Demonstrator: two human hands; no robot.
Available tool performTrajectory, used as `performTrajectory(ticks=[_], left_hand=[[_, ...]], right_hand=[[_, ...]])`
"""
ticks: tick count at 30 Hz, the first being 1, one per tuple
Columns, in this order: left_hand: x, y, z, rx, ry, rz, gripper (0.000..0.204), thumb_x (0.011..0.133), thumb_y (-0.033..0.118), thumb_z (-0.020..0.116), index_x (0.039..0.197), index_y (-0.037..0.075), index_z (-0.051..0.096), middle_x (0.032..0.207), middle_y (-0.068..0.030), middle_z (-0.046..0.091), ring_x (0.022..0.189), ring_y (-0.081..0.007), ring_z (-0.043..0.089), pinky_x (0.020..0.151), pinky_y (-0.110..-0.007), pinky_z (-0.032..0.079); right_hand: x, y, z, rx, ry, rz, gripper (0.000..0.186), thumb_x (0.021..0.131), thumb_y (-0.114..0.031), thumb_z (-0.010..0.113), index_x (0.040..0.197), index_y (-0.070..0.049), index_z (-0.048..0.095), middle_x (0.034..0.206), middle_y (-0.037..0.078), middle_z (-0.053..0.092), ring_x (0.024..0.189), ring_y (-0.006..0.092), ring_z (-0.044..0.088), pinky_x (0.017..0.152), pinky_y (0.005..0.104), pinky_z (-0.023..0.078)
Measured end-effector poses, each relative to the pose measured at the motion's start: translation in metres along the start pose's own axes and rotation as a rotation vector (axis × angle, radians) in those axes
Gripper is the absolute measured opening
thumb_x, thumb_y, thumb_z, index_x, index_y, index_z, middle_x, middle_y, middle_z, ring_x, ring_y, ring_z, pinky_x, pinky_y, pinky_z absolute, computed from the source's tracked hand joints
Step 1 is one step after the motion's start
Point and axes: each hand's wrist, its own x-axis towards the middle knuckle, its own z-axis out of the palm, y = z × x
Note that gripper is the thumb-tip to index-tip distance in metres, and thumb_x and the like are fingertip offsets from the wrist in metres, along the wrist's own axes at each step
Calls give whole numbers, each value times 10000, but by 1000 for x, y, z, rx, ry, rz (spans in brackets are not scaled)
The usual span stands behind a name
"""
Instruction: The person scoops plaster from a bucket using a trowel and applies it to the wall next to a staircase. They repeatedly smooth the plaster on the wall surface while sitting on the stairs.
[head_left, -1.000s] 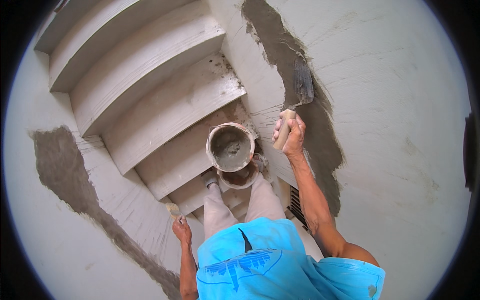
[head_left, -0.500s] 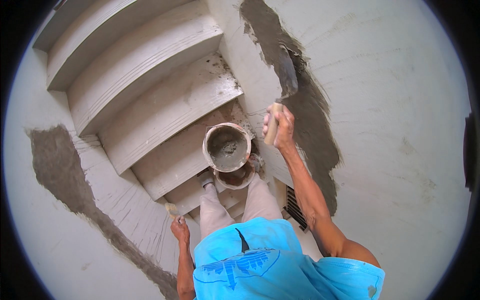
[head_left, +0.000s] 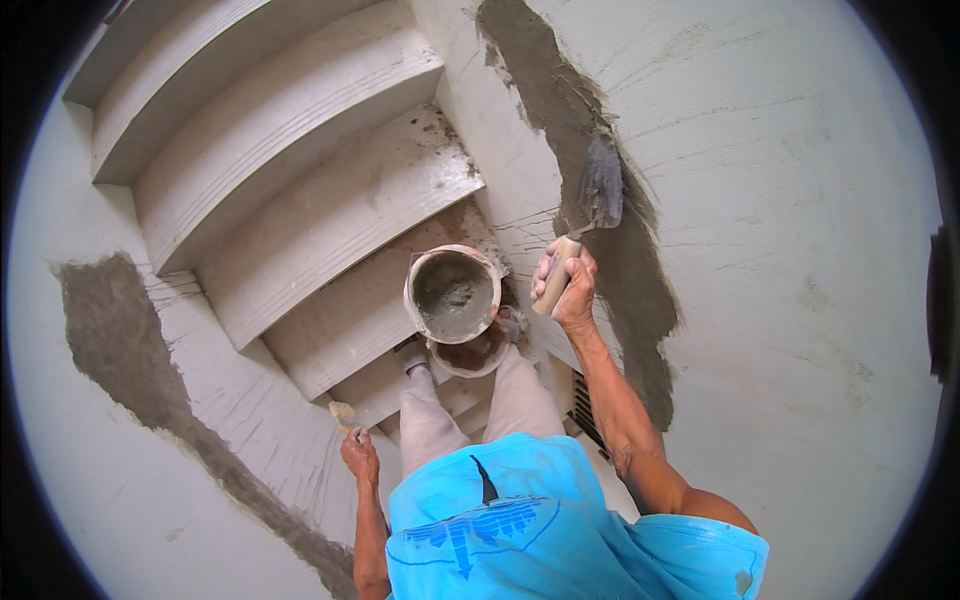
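Note:
My right hand (head_left: 568, 285) is closed round the pale wooden handle of a trowel (head_left: 602, 180). The dark metal blade lies over a long patch of wet grey mortar (head_left: 635, 330) on the right wall; whether it touches is hard to tell. At lower left, my left hand (head_left: 360, 452) grips a small pale flat brush (head_left: 342, 415) near the stairs. A bucket (head_left: 455, 295) of grey mortar sits between my hands, above my feet, with a second dirty container (head_left: 465, 356) partly hidden beneath it.
White curved steps (head_left: 290, 130) rise to the upper left, their edges exposed. The left wall (head_left: 90, 430) carries another grey mortar band (head_left: 115, 320). A dark slotted grille (head_left: 585, 410) shows low on the right, beside my forearm. My legs stand among the lower steps.
Over the last second the trowel went up-left along the mortar, then back down and right, its blade now more upright. My left hand and the bucket have barely moved.

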Motion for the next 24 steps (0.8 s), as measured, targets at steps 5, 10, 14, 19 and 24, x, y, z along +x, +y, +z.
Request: performTrajectory(ticks=[5,10,14,19,24], left_hand=[[0,-7,4,21,-31,-3,292,908,221,596,974,-35,721,872,-256,701,830,-411,679,781,-474,510],[3,5,0,36,-7,21,277,906,213,595,960,-28,722,861,-256,698,819,-412,679,766,-476,510],[3,6,0,28,-6,8,262,908,206,596,959,-17,725,860,-258,696,815,-412,679,759,-475,510],[0,0,5,46,-9,20,260,914,204,592,969,-14,724,848,-260,694,805,-415,676,754,-478,509],[-4,-1,6,-3,-14,47,301,918,236,588,974,-28,721,846,-259,694,806,-416,678,757,-479,508]], right_hand=[[21,-7,14,-73,16,3,391,873,-358,579,1043,-10,525,714,98,560,518,191,566,445,353,511],[33,-13,17,-45,33,-9,301,875,-263,524,1042,-13,532,718,95,568,516,177,558,452,329,503],[4,-6,17,-7,91,-39,282,870,-235,511,1041,-12,528,719,106,566,516,181,555,456,333,499],[-1,-2,27,-16,83,-2,265,860,-209,499,1036,-12,525,714,110,562,516,179,558,448,334,496],[40,-4,46,-146,33,35,248,883,-208,470,1046,-33,533,723,87,575,520,169,562,446,323,494]])
